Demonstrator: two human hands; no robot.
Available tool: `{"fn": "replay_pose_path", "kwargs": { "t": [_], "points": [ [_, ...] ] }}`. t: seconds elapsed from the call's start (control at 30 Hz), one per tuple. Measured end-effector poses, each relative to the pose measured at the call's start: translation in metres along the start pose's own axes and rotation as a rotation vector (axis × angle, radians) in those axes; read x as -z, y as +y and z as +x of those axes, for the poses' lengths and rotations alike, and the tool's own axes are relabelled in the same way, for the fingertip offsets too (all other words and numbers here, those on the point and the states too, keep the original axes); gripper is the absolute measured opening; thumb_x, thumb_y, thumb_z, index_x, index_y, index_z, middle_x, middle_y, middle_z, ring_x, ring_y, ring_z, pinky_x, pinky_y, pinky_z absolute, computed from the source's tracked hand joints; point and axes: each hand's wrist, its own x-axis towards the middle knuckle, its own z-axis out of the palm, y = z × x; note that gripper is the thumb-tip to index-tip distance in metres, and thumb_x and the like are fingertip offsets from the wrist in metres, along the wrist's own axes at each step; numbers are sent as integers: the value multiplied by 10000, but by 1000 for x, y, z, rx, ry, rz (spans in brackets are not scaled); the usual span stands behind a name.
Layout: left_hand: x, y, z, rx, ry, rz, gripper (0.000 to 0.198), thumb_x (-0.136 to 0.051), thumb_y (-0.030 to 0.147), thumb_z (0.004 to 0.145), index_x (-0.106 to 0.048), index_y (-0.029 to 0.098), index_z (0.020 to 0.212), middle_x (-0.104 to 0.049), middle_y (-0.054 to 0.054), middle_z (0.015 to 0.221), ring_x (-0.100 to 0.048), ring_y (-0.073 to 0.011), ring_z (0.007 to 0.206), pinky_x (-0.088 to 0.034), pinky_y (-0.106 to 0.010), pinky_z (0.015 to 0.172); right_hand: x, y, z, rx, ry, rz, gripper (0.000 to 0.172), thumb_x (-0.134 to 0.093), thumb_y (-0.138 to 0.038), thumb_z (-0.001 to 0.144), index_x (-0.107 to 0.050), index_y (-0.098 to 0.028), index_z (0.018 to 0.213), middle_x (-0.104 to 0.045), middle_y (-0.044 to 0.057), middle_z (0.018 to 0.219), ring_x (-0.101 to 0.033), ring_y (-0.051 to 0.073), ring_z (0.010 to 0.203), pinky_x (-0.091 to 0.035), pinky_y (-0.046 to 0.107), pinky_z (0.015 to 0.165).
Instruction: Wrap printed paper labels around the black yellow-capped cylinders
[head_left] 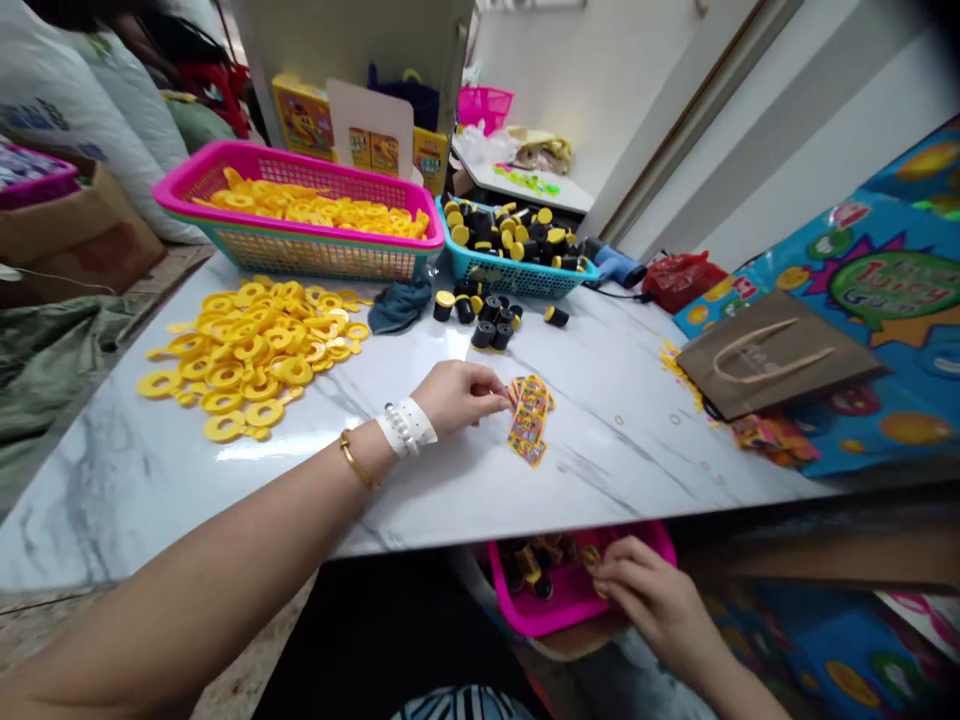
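My left hand [461, 398], with a white band and a gold bangle at the wrist, pinches the left edge of a small stack of colourful printed stickers [529, 415] on the marble-patterned table. My right hand [654, 592] is low at the right, inside the rim of a pink basket [536, 625] below the table edge. Its fingers are closed around something small and yellowish that they mostly hide. Black-and-yellow pieces [534, 580] lie in that basket. Beyond my left hand stand several loose black cylinders with yellow caps [495, 322].
A heap of yellow ring-shaped plastic parts [251, 355] lies at the left. Behind it stands a pink basket [300, 215] of yellow parts, beside a teal basket [517, 268] of black cylinders. A brown paper bag [780, 350] and a blue printed bag [832, 260] are at the right.
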Motion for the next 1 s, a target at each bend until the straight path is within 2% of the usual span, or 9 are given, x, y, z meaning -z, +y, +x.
{"fn": "replay_pose_path", "kwargs": {
  "t": [0.1,0.17,0.27,0.37,0.47,0.57,0.7,0.87,1.0],
  "points": [
    [0,-4,1,3,56,-30,166,-680,312,778,-744,159,763,-585,20,524,-533,-96,472,-373,-210,513,2,9,7,191,122,-237,215,-558,-208,923,-746,-278,1003,-691,56,850,-698,163,702,-568,223,604],
    [2,-6,2,3,131,-21,181,-683,335,769,-742,168,735,-574,21,518,-502,-99,478,-346,-217,509,18,3,31,289,200,-305,237,-610,-211,889,-729,-310,1068,-725,47,850,-706,187,686,-568,252,584],
    [4,-8,4,1,236,-2,186,-686,350,757,-736,181,697,-541,30,505,-443,-103,491,-312,-226,515,54,-8,104,309,416,-381,144,-657,-254,857,-744,-301,962,-734,44,795,-682,211,641,-544,314,587],
    [8,-11,4,6,275,34,183,-688,341,753,-726,187,663,-512,36,487,-419,-111,507,-305,-234,537,84,-10,209,202,641,-330,142,-621,-309,866,-739,-232,844,-702,64,778,-645,211,660,-536,348,655],
    [11,-15,5,7,293,118,179,-684,323,764,-726,185,658,-519,33,490,-436,-118,520,-307,-240,561,94,-3,302,107,507,-281,318,-659,-213,764,-719,-197,1076,-657,116,1186,-651,241,924,-546,352,758],
    [13,-17,5,-1,278,172,184,-671,316,785,-731,184,671,-548,24,511,-458,-123,531,-312,-243,575,87,6,348,80,428,-253,287,-661,-90,663,-743,-183,922,-706,113,1057,-637,239,932,-512,347,833],
    [8,-18,4,-39,226,198,181,-661,308,804,-744,177,711,-551,23,518,-456,-119,526,-315,-242,578,64,11,341,31,415,-181,146,-629,-146,717,-688,-162,849,-711,91,852,-642,206,775,-507,348,776],
    [2,-17,3,-72,166,211,158,-673,292,798,-741,178,712,-552,25,518,-452,-112,518,-313,-240,578,37,-3,299,61,381,-60,222,-664,-322,764,-627,-188,938,-704,32,840,-651,166,732,-523,291,711],
    [0,-18,4,-69,151,225,146,-670,277,794,-741,177,715,-554,23,520,-456,-112,518,-312,-242,579,37,-17,261,85,455,-20,202,-645,-338,805,-651,-189,941,-702,45,906,-647,174,795,-517,316,788]
  ]
}}
